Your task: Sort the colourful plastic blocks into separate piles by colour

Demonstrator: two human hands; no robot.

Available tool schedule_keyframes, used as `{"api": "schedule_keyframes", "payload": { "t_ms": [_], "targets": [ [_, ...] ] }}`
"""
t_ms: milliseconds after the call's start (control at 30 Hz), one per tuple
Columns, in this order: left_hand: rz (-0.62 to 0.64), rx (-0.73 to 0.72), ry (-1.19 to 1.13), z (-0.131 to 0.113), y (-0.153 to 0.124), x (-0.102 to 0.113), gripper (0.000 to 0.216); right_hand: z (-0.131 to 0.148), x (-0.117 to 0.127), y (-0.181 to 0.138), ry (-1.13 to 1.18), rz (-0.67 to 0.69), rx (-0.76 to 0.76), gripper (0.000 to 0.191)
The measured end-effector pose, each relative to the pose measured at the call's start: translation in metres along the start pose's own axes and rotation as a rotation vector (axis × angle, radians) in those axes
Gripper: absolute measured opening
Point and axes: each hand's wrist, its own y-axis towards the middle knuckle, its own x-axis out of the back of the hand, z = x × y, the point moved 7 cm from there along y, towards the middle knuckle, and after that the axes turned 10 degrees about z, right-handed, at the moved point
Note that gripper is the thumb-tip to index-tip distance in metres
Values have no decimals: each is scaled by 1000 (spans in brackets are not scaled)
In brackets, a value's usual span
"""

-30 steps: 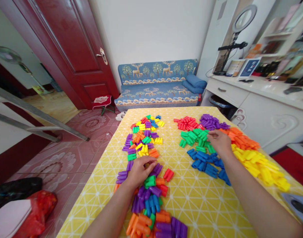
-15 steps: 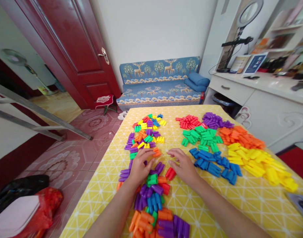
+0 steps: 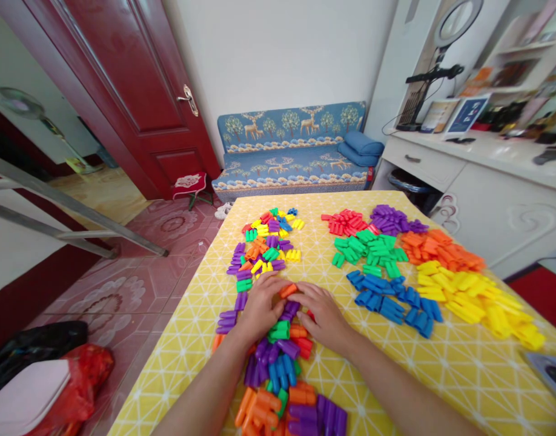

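Note:
My left hand (image 3: 261, 306) is curled above the mixed blocks, its fingertips on an orange tube-shaped plastic block (image 3: 287, 290). From the other side my right hand (image 3: 323, 316) reaches in; its stretched fingers meet the near right edge of that orange block, and its thumb stays apart. A red block (image 3: 311, 315) shows only partly beneath the right hand. Below the hands lie a green block (image 3: 279, 330), purple blocks (image 3: 271, 350) and blue blocks (image 3: 283, 370). The left thumb's exact contact with the orange block is hard to see.
Colour-sorted piles lie on the right: red (image 3: 345, 223), purple (image 3: 391, 219), green (image 3: 371, 247), blue (image 3: 391, 300), orange (image 3: 441, 249), yellow (image 3: 482, 300). A mixed strip of blocks (image 3: 264, 248) runs along the left of the yellow tablecloth (image 3: 178, 363). A sofa (image 3: 291, 148) stands beyond.
My right hand has moved left and reached the orange block, covering most of the red block. The orange block has shifted slightly toward me beside my left fingertips.

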Motion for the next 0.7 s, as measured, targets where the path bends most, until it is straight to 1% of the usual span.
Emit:
{"api": "schedule_keyframes", "payload": {
  "t_ms": [100, 167, 267, 333, 467, 700],
  "targets": [
    [-5, 5, -52, 0, 0, 0, 29, 0, 2, -2, 75, -37, 30, 39],
    [-3, 27, -101, 2, -2, -1, 25, -1, 5, -4, 107, -98, 40, 38],
    [-10, 80, -207, 7, -6, -3, 31, 2, 12, -7, 69, -206, 72, 42],
    [-4, 90, -256, 6, -7, -3, 36, 5, 14, -8, 4, -242, 94, 44],
    [28, 65, -268, 0, -8, -3, 43, 8, 14, -5, -107, -257, 103, 45],
    [66, 47, -289, -3, -10, -3, 49, 15, 13, -7, -213, -265, 99, 36]
  ]
}}
